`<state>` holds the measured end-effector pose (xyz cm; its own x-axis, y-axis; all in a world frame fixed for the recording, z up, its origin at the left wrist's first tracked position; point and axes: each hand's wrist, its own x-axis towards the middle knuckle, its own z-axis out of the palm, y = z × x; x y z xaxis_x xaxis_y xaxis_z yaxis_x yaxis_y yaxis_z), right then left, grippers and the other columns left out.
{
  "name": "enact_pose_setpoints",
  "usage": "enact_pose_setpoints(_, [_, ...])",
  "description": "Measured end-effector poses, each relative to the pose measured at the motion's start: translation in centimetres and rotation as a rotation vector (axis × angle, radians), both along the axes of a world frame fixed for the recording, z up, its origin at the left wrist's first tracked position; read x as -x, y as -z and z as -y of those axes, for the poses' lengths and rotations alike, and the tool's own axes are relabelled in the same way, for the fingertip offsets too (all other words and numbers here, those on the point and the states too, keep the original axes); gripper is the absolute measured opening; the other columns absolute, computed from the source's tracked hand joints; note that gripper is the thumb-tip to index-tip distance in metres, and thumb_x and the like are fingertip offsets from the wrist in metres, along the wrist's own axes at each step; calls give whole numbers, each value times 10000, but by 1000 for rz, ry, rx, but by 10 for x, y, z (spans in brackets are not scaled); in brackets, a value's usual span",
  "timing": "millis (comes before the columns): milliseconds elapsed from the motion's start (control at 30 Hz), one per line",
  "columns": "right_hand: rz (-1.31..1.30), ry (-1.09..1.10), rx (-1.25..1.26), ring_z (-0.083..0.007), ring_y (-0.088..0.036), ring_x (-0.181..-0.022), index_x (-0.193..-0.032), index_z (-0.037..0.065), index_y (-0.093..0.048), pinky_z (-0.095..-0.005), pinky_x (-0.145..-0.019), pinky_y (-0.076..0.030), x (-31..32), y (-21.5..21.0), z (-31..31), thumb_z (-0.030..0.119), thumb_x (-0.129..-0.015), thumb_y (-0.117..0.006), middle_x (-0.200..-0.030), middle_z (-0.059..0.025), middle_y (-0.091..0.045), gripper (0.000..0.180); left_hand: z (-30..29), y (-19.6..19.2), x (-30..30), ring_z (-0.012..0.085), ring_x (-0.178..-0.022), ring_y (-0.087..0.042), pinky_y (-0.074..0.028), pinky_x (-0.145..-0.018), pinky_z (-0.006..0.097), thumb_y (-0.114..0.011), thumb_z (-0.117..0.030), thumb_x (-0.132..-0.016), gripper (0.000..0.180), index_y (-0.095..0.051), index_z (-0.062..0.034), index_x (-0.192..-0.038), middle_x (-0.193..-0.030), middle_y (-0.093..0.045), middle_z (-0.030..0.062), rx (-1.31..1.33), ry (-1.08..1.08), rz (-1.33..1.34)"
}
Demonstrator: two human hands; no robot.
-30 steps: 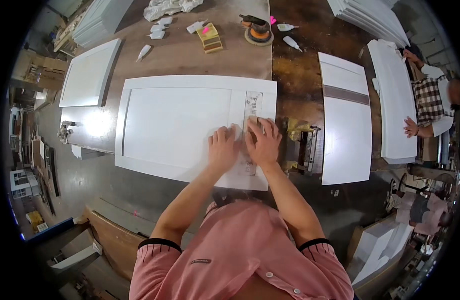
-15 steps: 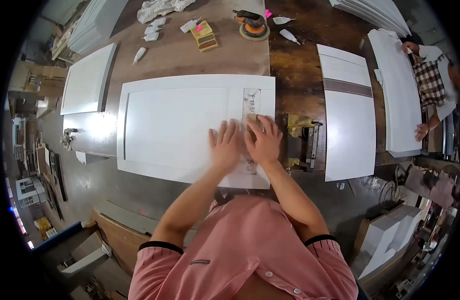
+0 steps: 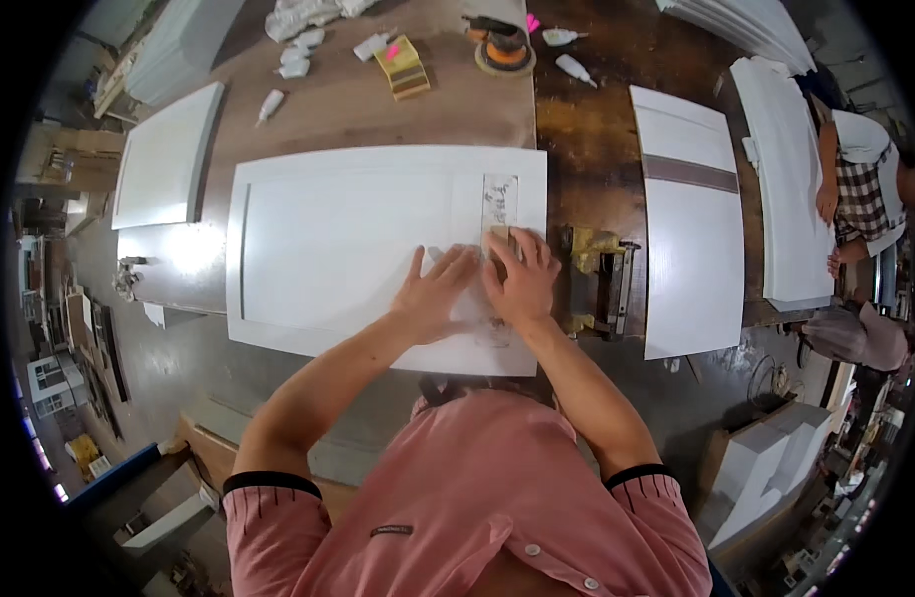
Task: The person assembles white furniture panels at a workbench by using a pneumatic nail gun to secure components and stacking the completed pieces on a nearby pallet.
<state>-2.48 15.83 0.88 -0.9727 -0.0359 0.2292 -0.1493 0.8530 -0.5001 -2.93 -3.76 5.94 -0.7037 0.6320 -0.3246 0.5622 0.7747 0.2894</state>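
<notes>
A white framed panel door (image 3: 348,239) lies before me, with a recessed strip (image 3: 499,194) near its right end marked by patchy grey smears. On that strip my right hand (image 3: 523,284) is closed on a small tan block, perhaps a sanding block (image 3: 500,233), which shows between thumb and fingers. My left hand (image 3: 433,297) rests on the panel just left of the strip, its fingers stretched and spread, holding nothing. The lower part of the strip is partly hidden behind my hands.
An orange sander (image 3: 504,48), a yellow box (image 3: 403,68) and several white squeeze bottles (image 3: 271,105) stand beyond the panel. Other white panels lie left (image 3: 169,154) and right (image 3: 694,259). A metal-edged tool (image 3: 620,289) is beside my right hand. A co-worker (image 3: 860,179) stands far right.
My left hand has turned and shifted slightly left, its thumb now spread away, and the left elbow has swung outward. My right hand stays nearly in place. The co-worker's arm has moved down.
</notes>
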Motion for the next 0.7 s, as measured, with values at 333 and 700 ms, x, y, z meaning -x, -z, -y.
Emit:
enact_pose_setpoints(333, [22,-52,255,-355,-479,-1312,-1339,169,-655,-490,-1083,-405,-46,-4,-40,138,-853,-728,-1377,-112,-538,492,-6,-13,93,255,-1568,-202,-183,-1252,600,-807,-547,-779,1085,-284,-66,-1599,-1689,-234,86,101,17,-61])
enact_pose_setpoints(700, [301,457,184,-440,-480,-1269,-1595,177,-300,-503,-1048,-444,-25,-38,-70,137,-779,-793,-1386,-251,-438,955,-15,-2,102,262,-1559,-219,-211,-1196,699,-850,-582,-678,1203,-280,-59,-1598,-1698,-197,84,287,91,-78])
